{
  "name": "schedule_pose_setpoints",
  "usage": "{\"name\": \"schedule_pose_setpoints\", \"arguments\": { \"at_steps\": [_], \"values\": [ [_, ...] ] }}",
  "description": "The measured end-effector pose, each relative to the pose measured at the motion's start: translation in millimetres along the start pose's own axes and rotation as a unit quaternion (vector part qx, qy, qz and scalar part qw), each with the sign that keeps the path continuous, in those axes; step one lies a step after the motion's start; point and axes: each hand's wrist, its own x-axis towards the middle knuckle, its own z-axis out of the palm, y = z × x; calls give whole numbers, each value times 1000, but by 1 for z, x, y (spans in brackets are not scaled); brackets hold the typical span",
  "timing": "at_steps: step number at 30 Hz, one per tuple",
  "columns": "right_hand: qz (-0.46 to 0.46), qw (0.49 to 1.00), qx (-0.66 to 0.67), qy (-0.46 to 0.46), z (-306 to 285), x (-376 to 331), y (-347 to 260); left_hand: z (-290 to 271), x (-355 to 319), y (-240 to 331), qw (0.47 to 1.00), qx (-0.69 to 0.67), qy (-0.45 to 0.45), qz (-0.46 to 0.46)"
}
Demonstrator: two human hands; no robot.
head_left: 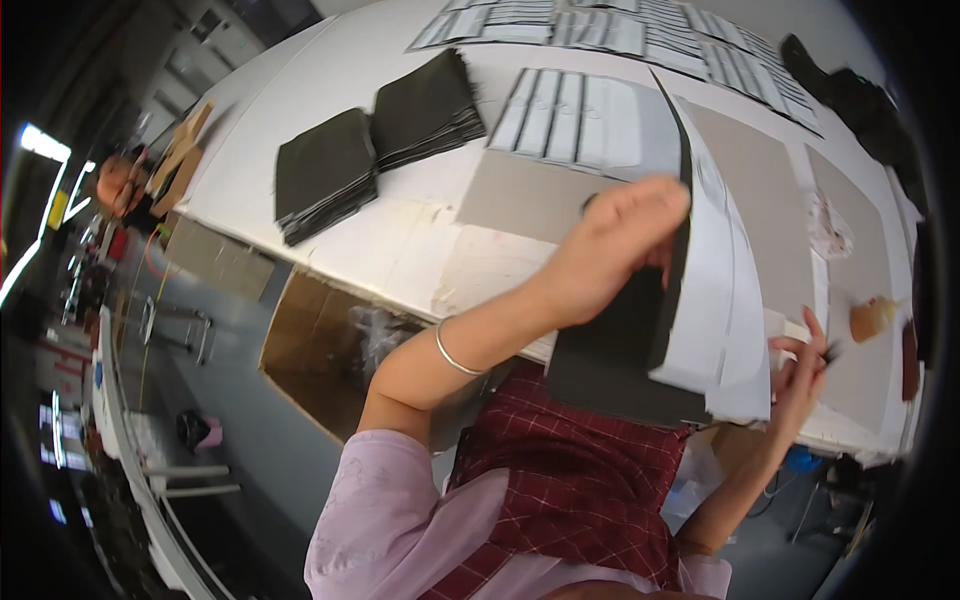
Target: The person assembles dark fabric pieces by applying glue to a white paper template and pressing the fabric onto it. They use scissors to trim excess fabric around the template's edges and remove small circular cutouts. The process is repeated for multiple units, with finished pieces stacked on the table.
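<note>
Dark fabric panel (620,375): where is it, and what goes with it?

It is held up at the front edge of the counter (235,165), before the checked apron (570,460), with a white sheet (718,310) along its right side. Whether the two are joined, I cannot tell.

And the hands?

The left hand (622,240) pinches the panel's dark edge between thumb and fingers. The right hand (795,372) is low beside the white sheet, some fingers stretched out; something small and dark shows by its fingertips, but blur hides whether it is gripped.

How much looks done?

Just beyond the panel, a white-strip piece (580,120) with dark lines lies on a grey board (515,190). Many similar striped pieces (600,30) lie in rows along the far side. I would judge those rows finished at this stage, and the panel in hand partway.

What is left, then?

Probably the two stacks of dark cloth (325,165) on the left: their tops are plain, so I take them as waiting. A small amber bottle (872,318) is off to the right; its contents I cannot tell.
</note>
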Motion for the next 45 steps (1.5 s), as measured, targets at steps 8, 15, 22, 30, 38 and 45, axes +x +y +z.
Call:
{"name": "schedule_pose_setpoints", "arguments": {
  "at_steps": [8,15,22,30,38,45],
  "values": [
    [-95,981,-125,-116,8,3,14,-37,-96,-43,800,600,23,-11],
    [-297,847,-254,-360,66,-34,-38,-73,-90,-8,788,607,97,22],
    [-423,755,-324,-382,92,-44,-48,-72,-59,-11,866,498,25,-41],
    [-460,733,-305,-397,97,-48,-32,-74,-36,-34,830,528,-175,33],
    [-467,714,-317,-414,106,-45,-31,-79,-35,-38,961,209,29,-181],
    [-454,726,-318,-407,118,-45,-27,-72,-39,-25,846,522,-96,-46]
  ]
}}
